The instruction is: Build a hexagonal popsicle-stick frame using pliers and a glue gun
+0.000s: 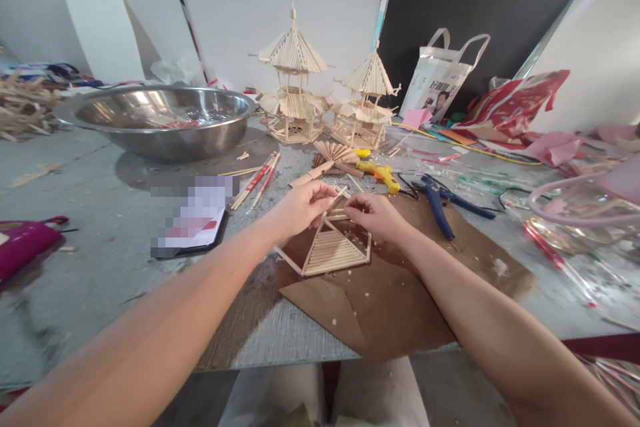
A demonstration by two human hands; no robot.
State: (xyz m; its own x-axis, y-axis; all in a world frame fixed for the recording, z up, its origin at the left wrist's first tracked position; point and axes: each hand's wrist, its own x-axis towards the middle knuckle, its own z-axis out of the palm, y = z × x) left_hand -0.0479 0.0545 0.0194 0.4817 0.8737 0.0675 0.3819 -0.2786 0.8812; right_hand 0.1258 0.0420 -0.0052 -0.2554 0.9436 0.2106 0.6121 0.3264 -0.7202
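Note:
A flat frame of wooden sticks [333,250], one triangular section filled with parallel sticks, lies on brown paper [395,307] in front of me. At its far edge, my left hand [303,210] pinches the end of a thin wooden stick [341,193]. My right hand [375,213] is close beside it, thumb and fingers pressed together at the frame's far side; what they hold is hidden. Just beyond the hands lie a yellow glue gun [380,173] and a folded paper fan shape [340,155].
Two stick pagodas [293,107] [367,103] stand at the back. A steel basin [220,127] sits at the left, a phone [195,220] nearer me. Blue-handled pliers [440,207] rest right of the hands. A white bag [430,80] and red packaging [515,103] are at the back right.

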